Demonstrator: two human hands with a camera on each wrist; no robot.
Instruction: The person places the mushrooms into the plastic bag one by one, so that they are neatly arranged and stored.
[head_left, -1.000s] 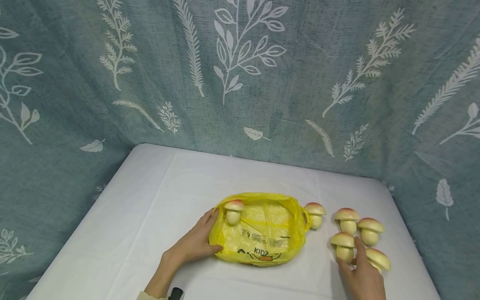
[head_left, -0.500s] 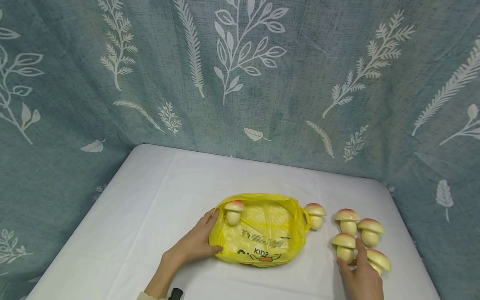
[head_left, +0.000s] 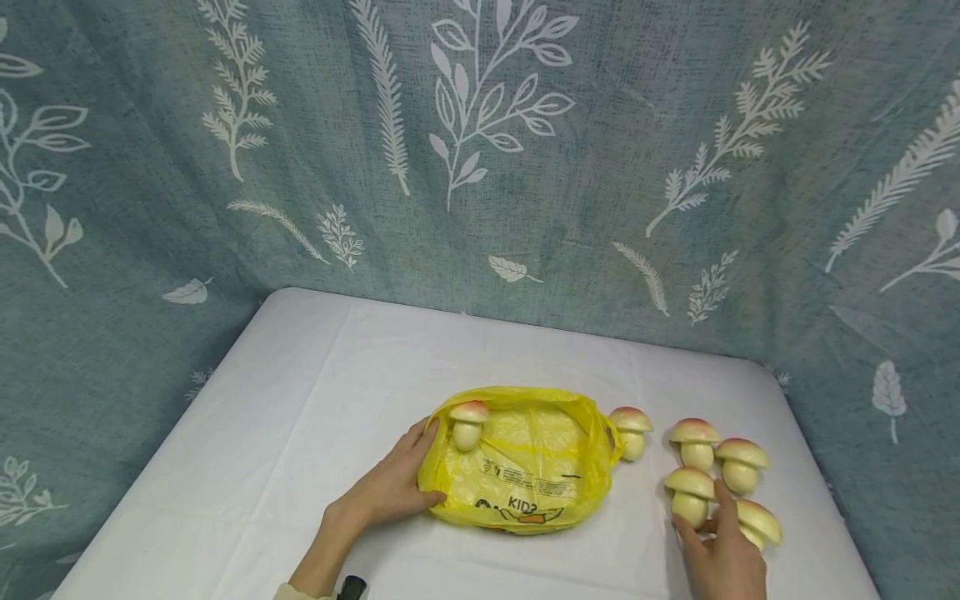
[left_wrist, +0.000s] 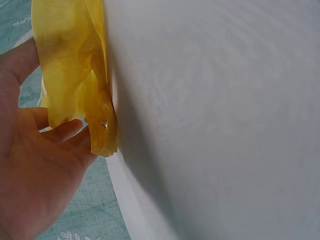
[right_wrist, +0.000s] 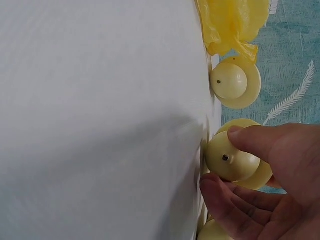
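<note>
A yellow plastic bag (head_left: 525, 467) lies on the white table with its mouth wide, and one toy mushroom (head_left: 467, 435) is inside at its left. My left hand (head_left: 393, 479) holds the bag's left side, thumb toward the front and fingers toward the back; in the left wrist view some fingers pass behind the yellow film (left_wrist: 70, 65). On the right, my right hand (head_left: 723, 546) grips a mushroom with a pale yellow cap (head_left: 688, 483) by its stem. The right wrist view shows thumb and fingers on either side of the round stem end (right_wrist: 230, 157).
Right of the bag, a mushroom (head_left: 632, 429) sits against its handle. Two red-tinged mushrooms (head_left: 694, 442) stand behind the gripped one, and another (head_left: 757, 521) is partly hidden by my right hand. A leaf-patterned teal cloth (head_left: 480, 250) hangs behind the table.
The mushroom in my right hand has shifted very slightly to the right. My left hand and the bag stay in place.
</note>
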